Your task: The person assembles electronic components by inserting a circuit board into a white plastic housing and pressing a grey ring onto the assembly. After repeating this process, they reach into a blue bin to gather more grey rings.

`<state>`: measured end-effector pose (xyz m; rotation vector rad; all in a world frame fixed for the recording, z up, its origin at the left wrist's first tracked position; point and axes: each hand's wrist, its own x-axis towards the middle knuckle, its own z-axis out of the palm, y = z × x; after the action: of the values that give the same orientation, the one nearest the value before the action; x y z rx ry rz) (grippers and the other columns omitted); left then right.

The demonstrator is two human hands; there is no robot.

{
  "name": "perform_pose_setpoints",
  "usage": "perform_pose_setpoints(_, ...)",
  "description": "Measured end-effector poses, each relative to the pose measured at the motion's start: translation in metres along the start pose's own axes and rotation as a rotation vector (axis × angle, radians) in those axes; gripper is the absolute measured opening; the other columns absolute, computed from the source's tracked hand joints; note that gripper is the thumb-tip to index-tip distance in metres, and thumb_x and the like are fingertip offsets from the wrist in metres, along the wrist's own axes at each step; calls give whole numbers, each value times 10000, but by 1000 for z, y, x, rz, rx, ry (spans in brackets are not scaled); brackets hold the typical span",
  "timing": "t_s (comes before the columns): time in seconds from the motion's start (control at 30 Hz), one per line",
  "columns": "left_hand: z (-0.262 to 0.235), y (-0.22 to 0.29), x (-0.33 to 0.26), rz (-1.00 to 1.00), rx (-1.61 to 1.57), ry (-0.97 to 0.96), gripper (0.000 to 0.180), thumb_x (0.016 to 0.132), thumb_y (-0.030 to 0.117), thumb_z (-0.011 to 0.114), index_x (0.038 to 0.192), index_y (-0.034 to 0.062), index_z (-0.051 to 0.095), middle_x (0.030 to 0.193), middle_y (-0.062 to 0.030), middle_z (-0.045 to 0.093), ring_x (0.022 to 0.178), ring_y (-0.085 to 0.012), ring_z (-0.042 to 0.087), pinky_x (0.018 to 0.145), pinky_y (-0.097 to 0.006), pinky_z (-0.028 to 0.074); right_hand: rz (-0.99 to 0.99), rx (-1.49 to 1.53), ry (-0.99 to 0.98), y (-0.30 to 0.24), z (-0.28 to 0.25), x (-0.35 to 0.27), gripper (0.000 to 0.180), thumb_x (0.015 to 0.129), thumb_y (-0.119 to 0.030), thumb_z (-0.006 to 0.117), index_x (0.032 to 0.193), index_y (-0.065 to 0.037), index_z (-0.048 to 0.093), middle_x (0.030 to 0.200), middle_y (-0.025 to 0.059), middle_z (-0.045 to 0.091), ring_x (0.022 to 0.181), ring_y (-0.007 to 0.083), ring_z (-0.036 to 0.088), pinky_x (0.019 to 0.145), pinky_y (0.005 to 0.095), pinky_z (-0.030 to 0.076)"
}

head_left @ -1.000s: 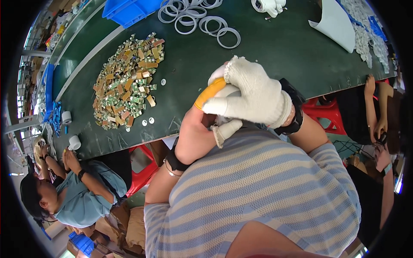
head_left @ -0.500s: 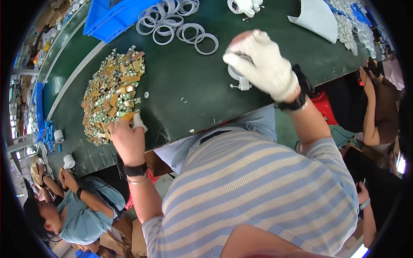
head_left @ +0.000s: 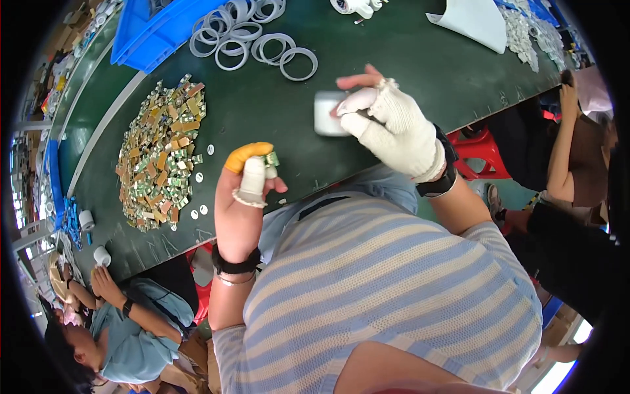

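Note:
My left hand (head_left: 241,197) wears an orange cover on one finger and a white one on another. Between those covered fingertips it pinches a small green circuit board (head_left: 273,159). My right hand (head_left: 401,134), in a white knit glove with bare fingertips, grips a white plastic part (head_left: 325,113) over the bench. That part is smeared by motion, so its exact shape cannot be made out. To the left of my left hand spreads a heap of small green and tan circuit boards (head_left: 157,161), with several small white discs (head_left: 199,177) along its right side.
Grey rings (head_left: 298,64) lie at the far side of the dark green bench (head_left: 262,111), beside a blue bin (head_left: 141,46). A white sheet (head_left: 471,25) and clear parts (head_left: 528,41) are far right. Another person (head_left: 128,328) works at left; a red stool (head_left: 482,154) stands right.
My left hand has left the edge of the heap and come right, holding a circuit board. My right hand has shifted slightly left and turned the white part. The view has shifted a little.

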<state>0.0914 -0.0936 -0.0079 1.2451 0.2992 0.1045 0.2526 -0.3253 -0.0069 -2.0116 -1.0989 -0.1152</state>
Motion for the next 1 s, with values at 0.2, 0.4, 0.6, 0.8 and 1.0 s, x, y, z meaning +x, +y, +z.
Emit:
perform_pose_setpoints(0.2, 7, 1, -6, 23, 218, 16, 279, 1077, 92, 620, 1344, 11, 608, 1075, -95, 716, 907, -160, 728, 852, -291, 582, -45, 333, -320, -31, 9, 27, 82, 914, -157, 736, 963, -91, 726, 891, 88, 672, 909, 302, 650, 832, 399, 500)
perform_pose_setpoints(0.4, 9, 9, -17, 35, 271, -68, 318, 1021, 7, 686, 1329, 2, 606, 1141, -114, 740, 1031, -177, 743, 904, -301, 597, -67, 184, -388, -37, 6, 34, 92, 885, -189, 770, 892, -130, 700, 844, 50, 674, 845, 293, 643, 789, 411, 490)
perform_pose_setpoints(0.6, 8, 10, -17, -7, 382, -83, 249, 1020, 26, 700, 1260, -8, 642, 1108, -104, 757, 975, -145, 746, 847, -262, 590, -143, 148, -402, -38, 4, 36, 103, 822, -142, 796, 873, -145, 707, 822, 47, 678, 821, 297, 651, 788, 409, 497)
perform_pose_setpoints(0.8, 6, 8, -18, 82, 377, -90, 246, 992, 35, 745, 1220, -3, 659, 1047, -106, 779, 947, -134, 751, 807, -256, 584, -125, 180, -425, -35, 8, 34, 95, 806, -146, 801, 851, -137, 717, 796, 55, 678, 809, 300, 656, 795, 408, 498)
perform_pose_setpoints(1.0, 3, 11, -16, 126, 564, -121, 243, 983, 36, 757, 1204, -1, 662, 1033, -98, 787, 947, -144, 757, 825, -267, 584, -109, 150, -524, -34, 6, 41, 73, 831, -181, 795, 842, -124, 752, 797, 52, 690, 824, 297, 659, 772, 407, 504)
